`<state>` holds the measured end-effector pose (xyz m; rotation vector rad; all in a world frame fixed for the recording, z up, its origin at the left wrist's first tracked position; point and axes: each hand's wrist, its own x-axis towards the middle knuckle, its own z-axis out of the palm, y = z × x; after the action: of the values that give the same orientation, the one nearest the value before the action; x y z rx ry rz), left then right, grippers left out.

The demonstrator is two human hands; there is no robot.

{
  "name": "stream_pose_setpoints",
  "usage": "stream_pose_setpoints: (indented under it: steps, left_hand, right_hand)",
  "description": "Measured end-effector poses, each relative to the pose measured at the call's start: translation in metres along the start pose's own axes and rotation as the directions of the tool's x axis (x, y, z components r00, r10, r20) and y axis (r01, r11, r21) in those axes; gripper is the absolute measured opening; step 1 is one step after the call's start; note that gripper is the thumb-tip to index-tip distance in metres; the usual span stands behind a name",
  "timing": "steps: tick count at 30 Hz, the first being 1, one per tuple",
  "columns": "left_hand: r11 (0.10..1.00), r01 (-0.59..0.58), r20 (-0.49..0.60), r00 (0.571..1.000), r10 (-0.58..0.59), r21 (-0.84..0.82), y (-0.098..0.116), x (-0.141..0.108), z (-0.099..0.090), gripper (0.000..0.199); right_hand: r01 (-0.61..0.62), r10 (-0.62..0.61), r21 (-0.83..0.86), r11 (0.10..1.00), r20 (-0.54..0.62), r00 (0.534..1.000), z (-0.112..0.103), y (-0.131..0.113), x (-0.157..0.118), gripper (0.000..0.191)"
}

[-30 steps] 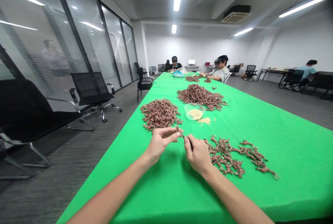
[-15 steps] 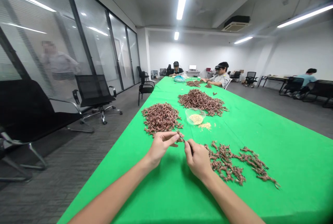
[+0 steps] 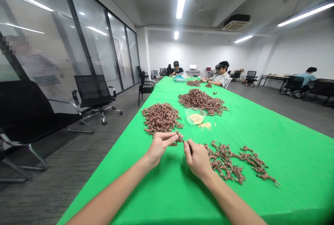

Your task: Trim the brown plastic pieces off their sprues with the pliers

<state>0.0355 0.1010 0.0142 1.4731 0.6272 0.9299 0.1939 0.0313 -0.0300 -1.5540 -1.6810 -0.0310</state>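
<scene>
My left hand point(image 3: 159, 149) pinches a small brown knobbly piece point(image 3: 178, 135) between thumb and fingers, above the green cloth. Closed around the dark handle of a thin tool point(image 3: 184, 142) is my right hand point(image 3: 197, 159); the tool's tip meets the piece, and its exact kind is too small to make out. Just beyond my left hand lies a heap of similar brown pieces point(image 3: 161, 117). Beside my right hand, looser brown pieces point(image 3: 227, 162) spread to the right. A clear plastic bowl point(image 3: 187, 117) with pale bits in it stands past my hands.
Pale crumbs point(image 3: 205, 125) lie by the bowl. A larger brown heap point(image 3: 202, 102) sits behind it on the green tablecloth point(image 3: 273, 127). Two people point(image 3: 221, 77) sit at the far end near a blue bag point(image 3: 179, 78). Black chairs point(image 3: 94, 91) stand left of the table.
Both hands stay nearly in place, the tool still at the brown piece. The view shifts slightly. Behind the glass, a person has moved left.
</scene>
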Motion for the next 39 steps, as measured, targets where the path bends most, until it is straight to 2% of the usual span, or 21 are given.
stream_pose_setpoints:
  steps: [18, 24, 28, 33, 39]
  left_hand:
    - [0.998, 0.056, 0.017, 0.998, -0.055, -0.031, -0.0006, -0.0001, 0.0006, 0.031]
    - [0.996, 0.034, -0.013, 0.999, -0.036, -0.081, 0.001, 0.0013, 0.0036, 0.031]
    - [0.991, 0.025, -0.071, 0.997, -0.034, -0.132, -0.001, 0.003, 0.0032, 0.033]
    - [0.989, -0.005, -0.124, 0.992, -0.014, -0.148, -0.0021, 0.0029, 0.0025, 0.036]
    - [0.989, -0.043, -0.149, 0.989, 0.022, -0.139, -0.0026, 0.0022, 0.0033, 0.035]
  right_hand:
    - [-0.039, 0.04, -0.016, 0.999, 0.032, 0.999, 0.0012, 0.0013, 0.0009, 0.042]
    - [-0.021, 0.021, 0.001, 1.0, 0.04, 0.999, -0.0002, 0.0033, 0.0013, 0.04]
    - [-0.022, 0.021, 0.017, 1.0, 0.032, 0.999, -0.0043, 0.0018, 0.0027, 0.038]
    - [-0.011, 0.01, -0.018, 1.0, -0.038, 0.999, -0.0062, 0.0026, 0.0002, 0.035]
    - [0.088, -0.124, -0.206, 0.975, -0.172, 0.977, -0.0043, 0.0034, -0.0031, 0.036]
